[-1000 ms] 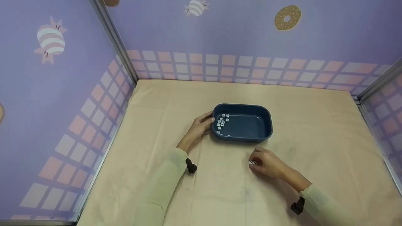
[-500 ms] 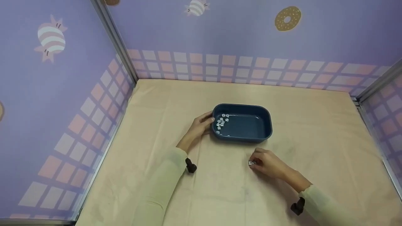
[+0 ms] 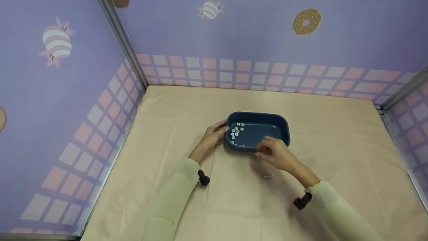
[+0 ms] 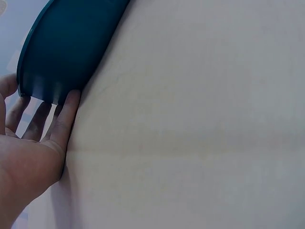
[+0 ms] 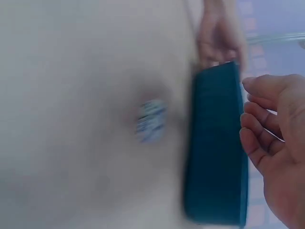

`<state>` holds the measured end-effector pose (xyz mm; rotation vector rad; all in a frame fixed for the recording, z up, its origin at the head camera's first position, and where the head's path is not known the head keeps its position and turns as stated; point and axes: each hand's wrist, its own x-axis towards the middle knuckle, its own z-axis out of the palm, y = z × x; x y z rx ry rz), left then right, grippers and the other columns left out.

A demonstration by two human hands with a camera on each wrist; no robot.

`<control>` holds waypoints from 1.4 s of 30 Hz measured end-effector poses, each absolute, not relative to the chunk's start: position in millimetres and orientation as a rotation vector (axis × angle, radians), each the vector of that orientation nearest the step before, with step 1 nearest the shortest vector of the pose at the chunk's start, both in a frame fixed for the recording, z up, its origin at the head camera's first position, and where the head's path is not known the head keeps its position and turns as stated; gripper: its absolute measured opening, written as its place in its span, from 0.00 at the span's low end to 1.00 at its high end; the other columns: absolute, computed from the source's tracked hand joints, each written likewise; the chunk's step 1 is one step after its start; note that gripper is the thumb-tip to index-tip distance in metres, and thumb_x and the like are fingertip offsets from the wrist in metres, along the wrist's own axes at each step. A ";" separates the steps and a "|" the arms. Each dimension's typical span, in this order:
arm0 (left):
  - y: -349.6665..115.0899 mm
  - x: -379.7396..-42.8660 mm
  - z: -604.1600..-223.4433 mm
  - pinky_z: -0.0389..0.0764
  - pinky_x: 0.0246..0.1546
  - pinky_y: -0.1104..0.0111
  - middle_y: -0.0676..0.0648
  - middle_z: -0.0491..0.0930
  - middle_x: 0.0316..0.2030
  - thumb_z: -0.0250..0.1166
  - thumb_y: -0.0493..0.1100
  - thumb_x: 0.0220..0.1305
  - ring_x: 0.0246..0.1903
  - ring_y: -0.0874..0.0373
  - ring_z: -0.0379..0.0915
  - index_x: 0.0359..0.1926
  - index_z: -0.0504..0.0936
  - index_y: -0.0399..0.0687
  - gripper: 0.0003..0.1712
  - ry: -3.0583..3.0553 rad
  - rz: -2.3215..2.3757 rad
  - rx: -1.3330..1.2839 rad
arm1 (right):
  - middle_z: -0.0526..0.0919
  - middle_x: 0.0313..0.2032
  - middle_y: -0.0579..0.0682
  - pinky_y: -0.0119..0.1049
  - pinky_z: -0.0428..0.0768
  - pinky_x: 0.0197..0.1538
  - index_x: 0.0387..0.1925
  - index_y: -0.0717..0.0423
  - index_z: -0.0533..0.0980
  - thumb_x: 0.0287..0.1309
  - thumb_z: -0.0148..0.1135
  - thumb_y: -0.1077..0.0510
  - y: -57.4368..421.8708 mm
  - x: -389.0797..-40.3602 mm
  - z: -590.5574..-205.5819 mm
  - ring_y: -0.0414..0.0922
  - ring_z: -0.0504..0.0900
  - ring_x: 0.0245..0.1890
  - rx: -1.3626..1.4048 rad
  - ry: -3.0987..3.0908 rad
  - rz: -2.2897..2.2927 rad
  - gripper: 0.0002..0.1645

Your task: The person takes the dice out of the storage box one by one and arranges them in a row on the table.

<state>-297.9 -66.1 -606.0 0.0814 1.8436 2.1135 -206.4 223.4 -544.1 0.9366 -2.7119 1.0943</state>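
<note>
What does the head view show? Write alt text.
A left hand grips one end of a blue tray with white dice inside; the right hand is at its near side. Two more dice lie nearer on pale cloth.

No words, brands or numerals can be read. Dark pips mark the white dice inside the blue container and the two dice on the tablecloth, too small to count.

A cream-covered table carries 1 dark blue box and 2 dice near it.
</note>
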 end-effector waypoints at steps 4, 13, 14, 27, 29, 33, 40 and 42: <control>-66.2 -298.4 -606.7 0.88 0.53 0.56 0.45 0.75 0.70 0.66 0.48 0.77 0.60 0.48 0.81 0.76 0.75 0.55 0.29 1.867 2.108 0.068 | 0.84 0.39 0.46 0.40 0.86 0.43 0.42 0.59 0.87 0.63 0.76 0.63 202.3 -232.3 -537.9 0.42 0.83 0.38 0.913 -2.656 1.146 0.07; -66.2 -299.0 -606.4 0.87 0.54 0.58 0.45 0.75 0.70 0.66 0.49 0.78 0.59 0.50 0.82 0.76 0.74 0.56 0.30 1.843 2.107 0.084 | 0.85 0.43 0.55 0.46 0.86 0.50 0.48 0.65 0.86 0.65 0.74 0.64 168.6 -272.8 -544.0 0.49 0.85 0.43 0.826 -2.794 1.224 0.13; -66.5 -299.0 -606.4 0.87 0.54 0.58 0.46 0.75 0.70 0.66 0.49 0.77 0.59 0.50 0.82 0.76 0.74 0.56 0.30 1.845 2.104 0.085 | 0.85 0.43 0.55 0.46 0.86 0.50 0.48 0.65 0.86 0.65 0.74 0.64 166.2 -275.7 -545.7 0.49 0.85 0.43 0.813 -2.819 1.224 0.13; -67.4 -296.3 -606.0 0.87 0.54 0.58 0.43 0.74 0.71 0.65 0.48 0.78 0.61 0.46 0.81 0.76 0.74 0.55 0.29 1.802 2.132 0.108 | 0.87 0.40 0.52 0.46 0.86 0.50 0.46 0.62 0.86 0.66 0.72 0.65 144.8 -292.7 -561.3 0.47 0.84 0.41 0.853 -2.987 1.130 0.09; -66.9 -296.0 -605.9 0.87 0.54 0.57 0.43 0.75 0.70 0.65 0.47 0.78 0.61 0.44 0.81 0.76 0.74 0.55 0.29 1.797 2.137 0.103 | 0.87 0.41 0.53 0.46 0.86 0.50 0.47 0.62 0.86 0.66 0.72 0.65 143.7 -292.5 -563.3 0.47 0.84 0.42 0.853 -3.000 1.116 0.09; -67.0 -296.5 -606.2 0.87 0.54 0.58 0.43 0.75 0.70 0.65 0.47 0.79 0.60 0.47 0.82 0.76 0.74 0.55 0.29 1.829 2.123 0.114 | 0.87 0.40 0.53 0.47 0.85 0.50 0.46 0.62 0.87 0.65 0.73 0.65 142.9 -292.6 -565.1 0.48 0.84 0.42 0.858 -3.016 1.106 0.09; -67.3 -297.2 -606.3 0.87 0.54 0.57 0.42 0.75 0.69 0.65 0.47 0.78 0.61 0.45 0.81 0.76 0.74 0.54 0.29 1.812 2.139 0.114 | 0.88 0.40 0.53 0.47 0.85 0.51 0.44 0.63 0.87 0.65 0.72 0.67 141.4 -294.9 -564.3 0.47 0.84 0.41 0.844 -3.070 1.120 0.07; -67.4 -297.8 -606.4 0.87 0.54 0.57 0.42 0.75 0.70 0.65 0.47 0.78 0.61 0.46 0.81 0.76 0.74 0.53 0.30 1.816 2.135 0.119 | 0.88 0.40 0.53 0.48 0.85 0.51 0.44 0.63 0.87 0.65 0.72 0.66 140.8 -295.8 -564.1 0.47 0.84 0.41 0.844 -3.081 1.100 0.07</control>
